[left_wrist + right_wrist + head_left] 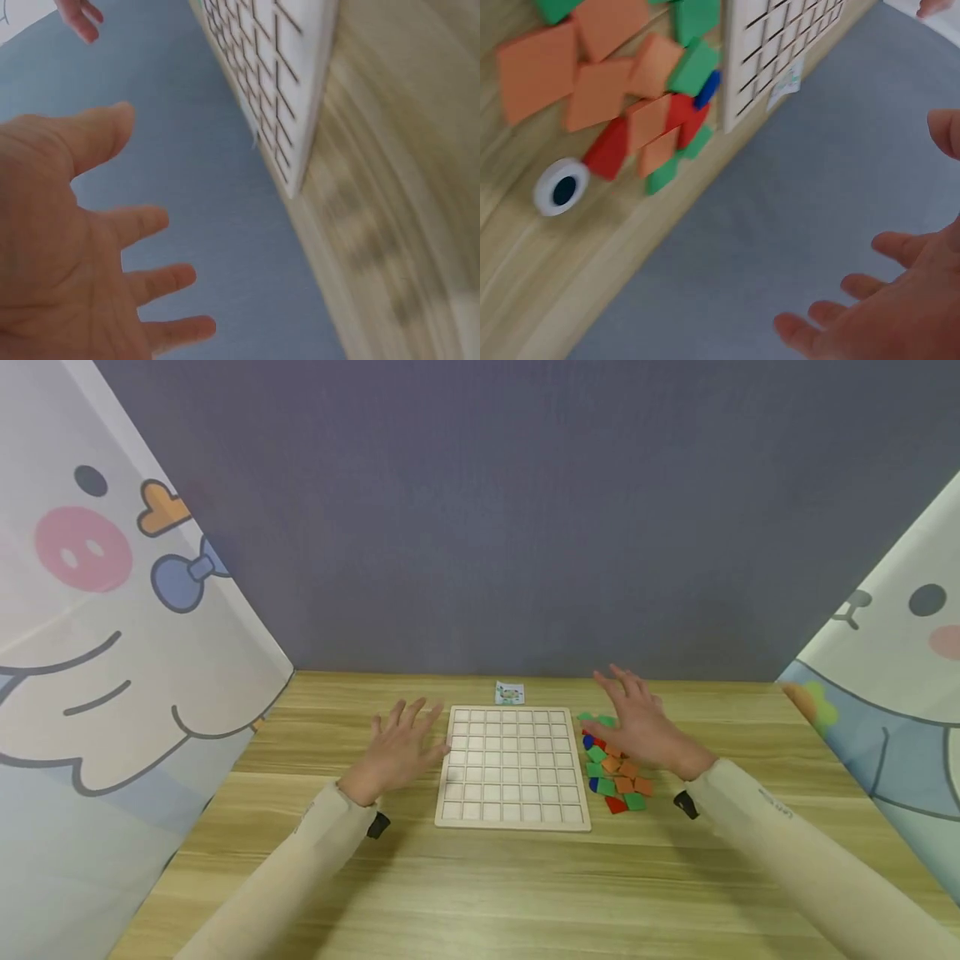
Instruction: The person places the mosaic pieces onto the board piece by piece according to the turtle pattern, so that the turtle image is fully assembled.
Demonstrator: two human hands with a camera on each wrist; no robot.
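Between the two hands lies a pale wooden grid board (513, 768) with rows of square cells. My left hand (396, 750), fingers spread, hovers by the board's left edge and holds nothing; its palm and fingers show in the left wrist view (67, 255). Over the pile of coloured tiles (628, 785) to the right of the board is my right hand (637, 727), also spread and holding nothing. Orange, green, red and blue pieces make up the pile, and the hand hides part of it. In the right wrist view, orange tiles (600, 94) lie overlapping.
A small printed card (510, 693) lies behind the board. A white ring-shaped piece with a dark centre (561, 187) sits beside the tiles. The wooden table (465, 893) meets a grey panel (480, 527) at the back, with cartoon-printed sheets (135, 693) at both sides.
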